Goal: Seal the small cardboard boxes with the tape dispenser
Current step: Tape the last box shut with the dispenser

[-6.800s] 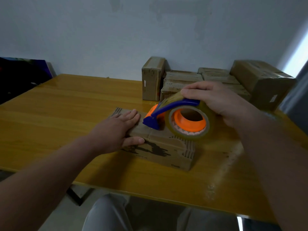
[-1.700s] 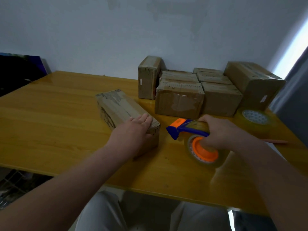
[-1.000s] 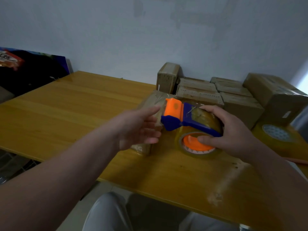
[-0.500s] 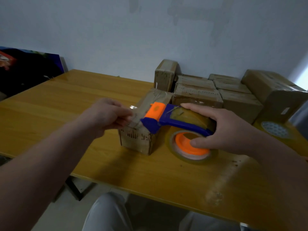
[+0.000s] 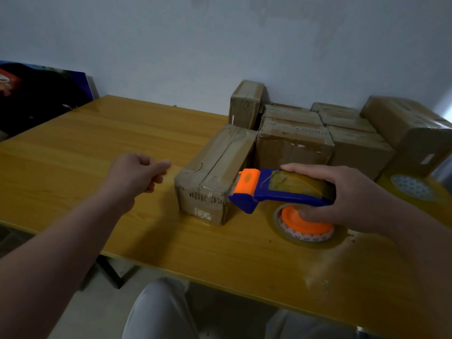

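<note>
My main worry is the start of the strip: the tape dispenser (image 5: pixel 281 189) has its orange toothed head just beside the near right corner of the box (image 5: pixel 215 172), low on the edge and not over the middle seam, so I judge the tape may land crooked or miss the seam if it is drawn from here. The right hand (image 5: pixel 354 194) clamps around the dispenser, fingers over the top and thumb on the orange hub. The left hand (image 5: pixel 139 174) hovers to the left of the box, apart from it, with fingers curled together and the thumb against the forefinger; I see nothing in it. Nothing holds the box down, so it is light enough, I think, to slide on the table (image 5: pixel 97 148), which is glossy yellow wood. The teeth could also scratch a finger. The box is long, brown corrugated cardboard with worn, frayed corners and a shiny old strip on the front. The dispenser is hard blue and orange plastic, and its roll is clear and yellowish. More boxes (image 5: pixel 293 140) stand behind, touching one another.
</note>
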The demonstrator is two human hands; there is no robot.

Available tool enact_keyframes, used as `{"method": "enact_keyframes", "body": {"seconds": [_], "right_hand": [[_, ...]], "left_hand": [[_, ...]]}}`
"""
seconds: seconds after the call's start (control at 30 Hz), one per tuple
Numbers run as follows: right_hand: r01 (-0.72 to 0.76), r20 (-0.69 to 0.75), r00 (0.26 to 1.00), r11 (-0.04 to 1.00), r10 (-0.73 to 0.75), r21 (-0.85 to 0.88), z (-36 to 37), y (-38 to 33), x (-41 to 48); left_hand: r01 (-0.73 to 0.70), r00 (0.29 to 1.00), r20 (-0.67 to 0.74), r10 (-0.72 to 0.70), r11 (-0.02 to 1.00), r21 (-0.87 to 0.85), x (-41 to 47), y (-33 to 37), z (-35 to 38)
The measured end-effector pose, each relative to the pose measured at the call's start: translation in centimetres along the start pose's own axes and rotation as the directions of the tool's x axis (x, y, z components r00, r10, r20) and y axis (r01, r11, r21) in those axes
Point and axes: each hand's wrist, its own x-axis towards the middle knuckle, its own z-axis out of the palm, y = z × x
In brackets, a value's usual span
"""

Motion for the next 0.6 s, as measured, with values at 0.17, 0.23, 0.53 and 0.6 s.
{"method": "enact_keyframes", "body": {"seconds": [0.17,0.23,0.53,0.6], "right_hand": [[-0.01,0.013,1.0,0.999,0.01,0.049,1.0,0.3,-0.2],[-0.011,0.022,1.0,0.997,0.009,0.076,1.6,0.5,-0.1],[-0.046,0.015,0.999,0.993,0.045,0.108,3.5,0.3,0.1],[-0.055,0.008,0.998,0.993,0.054,0.1,3.5,0.2,0.0]], "left_hand": [[0.022,1.0,-0.015,-0.021,1.0,0.023,0.2,-1.2,0.6],[0.058,0.998,0.013,-0.059,0.998,0.023,0.1,-1.8,1.0],[0.202,0.97,0.15,-0.189,0.977,-0.072,-0.2,-2.7,1.7],[0.225,0.962,0.167,-0.214,0.973,-0.052,-0.4,-2.6,1.7]]}}
